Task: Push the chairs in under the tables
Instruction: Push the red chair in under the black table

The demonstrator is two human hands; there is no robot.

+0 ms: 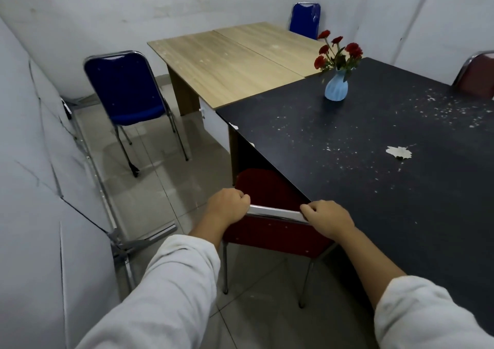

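A red chair [270, 235] with a chrome frame stands at the near left side of the black table [374, 161]. Its seat is partly under the tabletop. My left hand [228, 205] grips the left end of the chrome top rail of its backrest, and my right hand [330, 219] grips the right end. A blue chair [125, 89] stands on the floor to the left of the light wooden table [227, 65], apart from it. Another blue chair [304, 19] stands at that table's far side. A dark red chair [475, 76] is at the black table's far right edge.
A pale blue vase [336, 88] with red flowers stands on the black table, and a scrap of paper [399, 152] lies among white flecks. White boards with a metal stand [120, 244] lean along the left wall. Tiled floor [160, 188] lies between them and the tables.
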